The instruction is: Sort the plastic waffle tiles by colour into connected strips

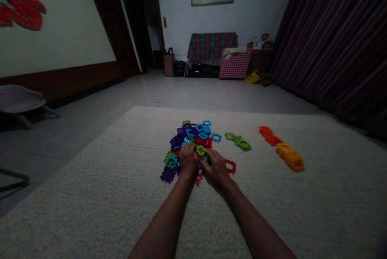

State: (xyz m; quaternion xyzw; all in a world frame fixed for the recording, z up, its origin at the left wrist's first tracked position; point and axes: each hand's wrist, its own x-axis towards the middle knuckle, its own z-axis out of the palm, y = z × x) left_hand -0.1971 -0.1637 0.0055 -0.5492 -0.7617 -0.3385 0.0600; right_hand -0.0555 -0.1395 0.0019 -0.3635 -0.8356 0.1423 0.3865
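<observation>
A heap of plastic gear-shaped toy pieces in purple, blue, green and red lies on the pale carpet (115, 194). Both of my hands reach into its near side. My left hand (189, 161) rests over the heap with its fingers curled down; what they hold is hidden. Close beside it, my right hand (218, 168) is bent inward, thumb and fingers closed about a green gear piece. Another green gear (200, 150) shows between the two hands. A dark purple gear (168, 174) lies left of my left hand, and a red gear (230, 166) lies right of my right hand.
Right of the heap are joined green gears (238, 141), then a row of orange-red gears (269, 135) touching a stack of yellow-orange gears (289, 156). A chair (21, 100) stands at the left. A cloth-covered cabinet (213, 49) and dark curtains (335, 41) border the room.
</observation>
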